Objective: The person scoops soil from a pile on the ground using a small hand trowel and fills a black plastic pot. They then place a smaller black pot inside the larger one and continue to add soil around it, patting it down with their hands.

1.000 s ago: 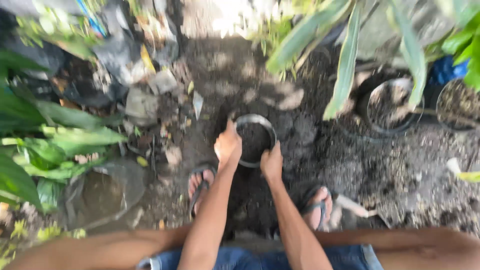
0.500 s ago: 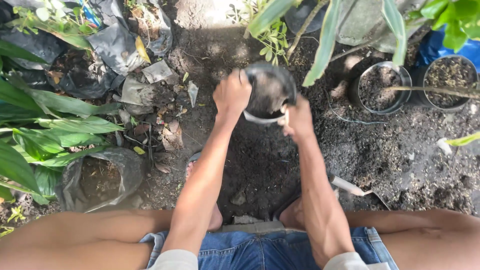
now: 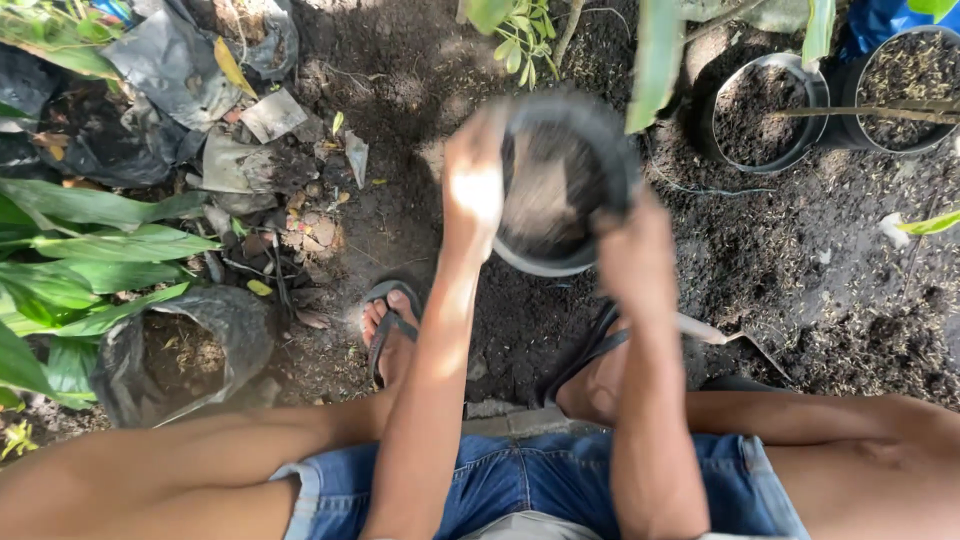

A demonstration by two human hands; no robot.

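Black pot (image 3: 560, 190) gripped by both hands, soil-filled pots (image 3: 760, 100) near right.

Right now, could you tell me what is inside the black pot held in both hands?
The black pot holds dark soil, blurred by motion. The left hand and right hand cover parts of its rim; anything beneath the soil is hidden.

Bare dark soil (image 3: 830, 270) at the middle right gives open room for a hand. Two filled pots (image 3: 762, 100) block the upper right. Big green leaves (image 3: 90, 250) and a soil bag (image 3: 185, 350) crowd the left side. A trowel (image 3: 735, 340) lies near the right foot.
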